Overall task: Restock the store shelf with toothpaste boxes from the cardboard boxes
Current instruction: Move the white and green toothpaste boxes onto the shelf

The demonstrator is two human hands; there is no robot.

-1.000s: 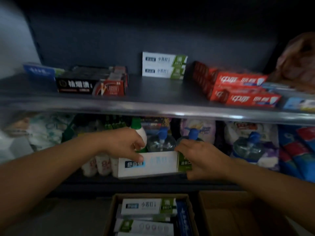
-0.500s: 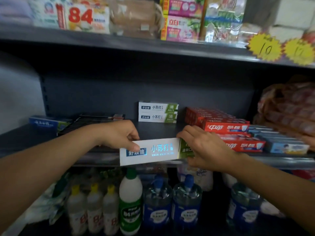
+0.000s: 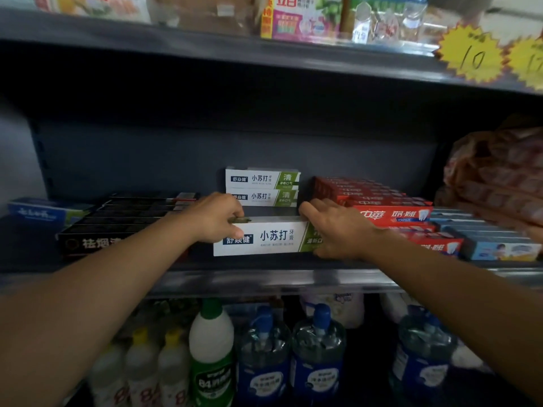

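**Both hands on one white toothpaste box, middle shelf**

Head view: my left hand (image 3: 216,220), fingers curled, grips the left end of the toothpaste box (image 3: 266,238). My right hand (image 3: 335,230) grips the green right end, fingers over the top. The box lies lengthwise near the front of the shelf (image 3: 264,282). Behind it: two matching stacked boxes (image 3: 262,187). Left: black boxes (image 3: 129,220). Right: red boxes (image 3: 390,214). Below: bottles (image 3: 211,348).
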